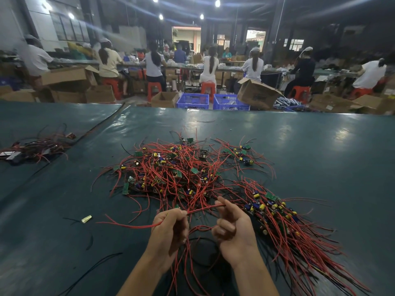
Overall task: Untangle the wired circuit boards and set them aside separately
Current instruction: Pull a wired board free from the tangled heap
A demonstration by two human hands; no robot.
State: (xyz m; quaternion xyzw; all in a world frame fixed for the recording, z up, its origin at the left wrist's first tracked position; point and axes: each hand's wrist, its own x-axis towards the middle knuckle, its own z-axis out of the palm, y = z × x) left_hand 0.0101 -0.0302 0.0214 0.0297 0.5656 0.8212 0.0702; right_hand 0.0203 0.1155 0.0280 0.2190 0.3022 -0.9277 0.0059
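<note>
Bare forearms enter from six o'clock over a dark green, glossy worktable (320,146). The person's left hand (168,227) is closed in a fist around several thin red insulated wires (203,208). The right hand (233,225) pinches one of those strands between thumb and forefinger, its other fingers curled in. The strand runs taut between the two hands, which are near each other but apart. At twelve o'clock from them, close to the knuckles without touching, lies the tangled heap of small green circuit boards (171,174) carrying yellow and blue capacitors, and the gripped wires lead up into it. At three to four o'clock, just beside the right wrist, a second bundle of wired boards (277,212) lies with its leads combed roughly one way, apparently the lot already set aside. A smaller dark pile of wired parts (36,146) sits at ten o'clock, well apart, and a pale scrap (86,218) lies at nine. The risk appears to lie in the pull. Which board the taut strand belongs to cannot be told, and a hard tug could drag neighbouring boards along, tighten a knot or strain a solder joint. It could also sweep loose leads back into the sorted bundle. Beyond the far edge stand blue plastic crates (193,101).
</note>
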